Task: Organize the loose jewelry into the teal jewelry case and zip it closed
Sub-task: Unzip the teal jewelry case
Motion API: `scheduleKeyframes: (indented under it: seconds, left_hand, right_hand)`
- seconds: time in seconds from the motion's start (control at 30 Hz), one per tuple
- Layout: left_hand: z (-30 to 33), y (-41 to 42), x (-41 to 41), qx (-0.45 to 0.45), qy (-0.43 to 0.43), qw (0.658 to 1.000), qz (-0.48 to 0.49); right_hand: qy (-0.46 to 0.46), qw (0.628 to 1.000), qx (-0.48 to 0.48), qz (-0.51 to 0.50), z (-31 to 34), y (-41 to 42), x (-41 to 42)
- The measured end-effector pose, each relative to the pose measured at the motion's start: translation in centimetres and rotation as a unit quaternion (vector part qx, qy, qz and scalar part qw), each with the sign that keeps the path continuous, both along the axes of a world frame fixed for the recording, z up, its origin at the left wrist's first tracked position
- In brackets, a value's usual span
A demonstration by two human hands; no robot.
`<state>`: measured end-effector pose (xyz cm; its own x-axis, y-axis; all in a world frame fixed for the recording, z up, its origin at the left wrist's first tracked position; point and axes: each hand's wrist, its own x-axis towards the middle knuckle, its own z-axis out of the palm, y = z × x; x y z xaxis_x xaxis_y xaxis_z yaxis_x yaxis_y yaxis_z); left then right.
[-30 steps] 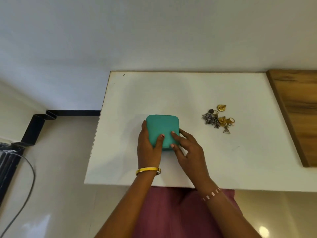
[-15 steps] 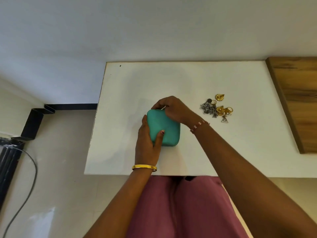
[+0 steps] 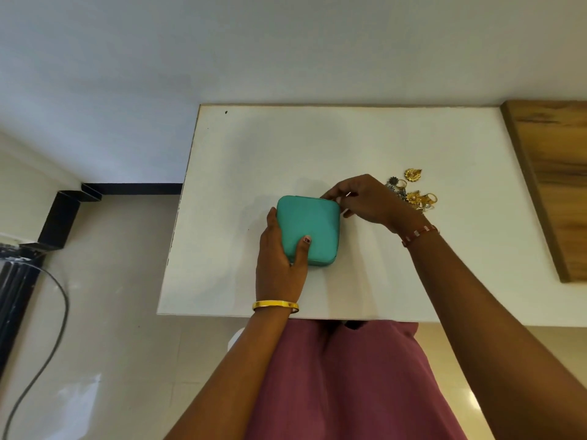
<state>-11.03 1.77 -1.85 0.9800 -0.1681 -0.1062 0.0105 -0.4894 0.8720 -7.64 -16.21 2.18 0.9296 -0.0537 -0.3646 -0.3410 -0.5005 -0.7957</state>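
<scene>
Head view: left hand point(image 3: 281, 254) fingers clamp the teal jewelry case point(image 3: 308, 230) steady on the desk point(image 3: 349, 147); right hand point(image 3: 365, 200) fingers pinch at its far corner, probably the zipper.

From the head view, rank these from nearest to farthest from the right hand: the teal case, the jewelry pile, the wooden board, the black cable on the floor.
From the right hand:
1. Teal case: touching it, at the case's far right corner.
2. Jewelry pile: just to the hand's right, partly hidden behind it.
3. Wooden board: along the table's right edge.
4. Black cable: on the floor, far left.
</scene>
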Motion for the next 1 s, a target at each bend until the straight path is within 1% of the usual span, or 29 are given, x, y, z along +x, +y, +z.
scheduleKeyframes:
  seconds: [0.17, 0.27, 0.4, 0.43, 0.53, 0.63, 0.7, 0.8, 0.83, 0.9, 0.97, 1.0]
  left_hand:
    - [0.5, 0.0, 0.1, -0.022, 0.016, 1.000, 0.010]
    - [0.8, 0.9, 0.5, -0.051, 0.049, 0.997, -0.002]
    - [0.8, 3.2, 2.2, -0.158, 0.140, 0.978, 0.000]
    - [0.9, 3.6, 2.8, -0.170, 0.157, 0.973, -0.009]
    - [1.5, 4.3, 4.1, -0.151, 0.178, 0.969, -0.076]
    - [1.7, 3.7, 4.7, -0.098, 0.173, 0.970, -0.139]
    - [1.7, 3.0, 4.8, -0.064, 0.157, 0.974, -0.151]
    - [1.3, 2.3, 4.4, -0.041, 0.140, 0.977, -0.159]
    - [1.3, 2.3, 4.2, -0.042, 0.135, 0.977, -0.159]
    - [0.9, 2.2, 3.9, -0.047, 0.126, 0.981, -0.141]
    - [0.3, 2.1, 3.7, -0.037, 0.108, 0.986, -0.122]
    - [-0.1, 2.1, 3.5, -0.029, 0.095, 0.988, -0.118]
  right_hand:
    - [-0.022, 0.993, 0.067, -0.095, -0.3, 1.5, -3.0]
    - [-0.038, 0.992, 0.059, -0.107, -1.3, 2.5, -4.1]
    - [-0.057, 0.990, 0.049, -0.116, -1.8, 2.3, -3.7]
    - [-0.058, 0.991, 0.051, -0.109, -1.7, 2.0, -3.5]
    - [-0.043, 0.994, 0.072, -0.075, -1.3, 1.1, -2.7]
    - [0.001, 0.992, 0.123, -0.043, -1.2, 0.6, -2.1]
    - [0.025, 0.988, 0.150, -0.039, -1.2, 0.4, -1.5]
    - [0.045, 0.981, 0.176, -0.068, -1.1, -0.2, -0.9]
    - [0.048, 0.983, 0.166, -0.064, -1.2, -0.5, -0.8]
    - [0.045, 0.993, 0.106, -0.029, -1.2, -0.9, -0.7]
    - [0.030, 0.998, 0.050, 0.002, -1.3, -0.9, -0.7]
    - [0.026, 0.999, 0.039, 0.005, -1.4, -1.0, -0.7]
